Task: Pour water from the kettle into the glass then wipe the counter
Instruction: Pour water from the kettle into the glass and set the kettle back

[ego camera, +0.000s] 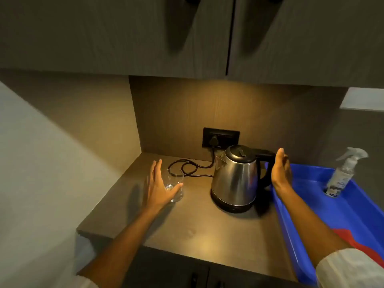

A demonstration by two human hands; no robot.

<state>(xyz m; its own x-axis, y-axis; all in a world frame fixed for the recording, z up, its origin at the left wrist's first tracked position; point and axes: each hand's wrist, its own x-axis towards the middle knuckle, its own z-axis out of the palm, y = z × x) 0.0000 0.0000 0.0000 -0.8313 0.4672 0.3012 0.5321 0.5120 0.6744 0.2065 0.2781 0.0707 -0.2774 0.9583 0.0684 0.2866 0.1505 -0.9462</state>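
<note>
A steel kettle (234, 179) with a black lid and handle stands on its black base at the middle right of the brown counter (199, 235). A clear glass (176, 179) stands to its left, upright. My left hand (160, 188) is open just left of the glass, thumb in front of its lower part, fingers spread. My right hand (280, 171) is open and edge-on beside the kettle's handle, not gripping it. A red cloth (353, 240) lies in the blue tray.
A blue tray (291, 225) sits at the counter's right edge, holding a clear spray bottle (342, 173). The kettle's black cord (187, 169) coils behind the glass to a wall socket (220, 138). Dark cabinets hang overhead.
</note>
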